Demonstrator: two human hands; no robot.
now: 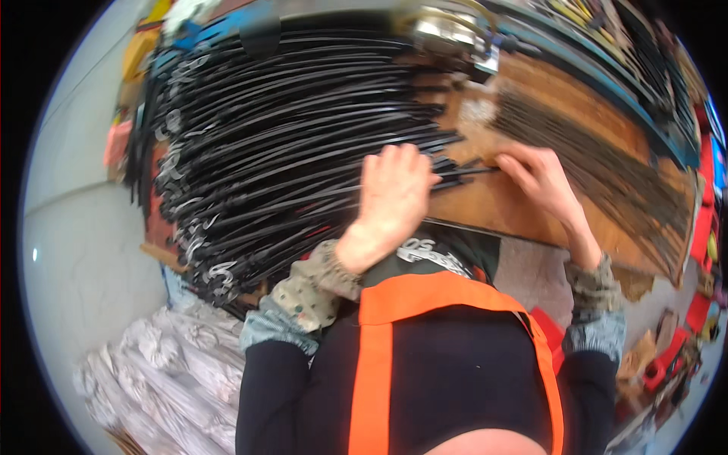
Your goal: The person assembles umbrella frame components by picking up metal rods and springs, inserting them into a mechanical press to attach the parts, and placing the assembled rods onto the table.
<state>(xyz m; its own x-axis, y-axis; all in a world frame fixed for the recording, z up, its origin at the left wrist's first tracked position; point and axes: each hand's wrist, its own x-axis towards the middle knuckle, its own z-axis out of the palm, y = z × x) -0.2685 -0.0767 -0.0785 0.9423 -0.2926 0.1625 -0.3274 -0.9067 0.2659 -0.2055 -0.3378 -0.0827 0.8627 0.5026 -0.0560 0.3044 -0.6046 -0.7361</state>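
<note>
Rods point(288, 125), slim, black and glossy, lie beneath the flattened left hand point(394, 189); the right hand point(542, 178) pinches one tip point(484, 169) above the wooden desk point(485, 208).

You get bright light, glinting off the silver metal part point(447, 34), motion blur up top, and fisheye bending toward black corners.

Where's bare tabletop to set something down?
Bare wood shows on the table between its near edge and the right hand, and beyond the brown rods, up to the teal rail. Crowded: the left side, where black rods lie under the left hand.
</note>
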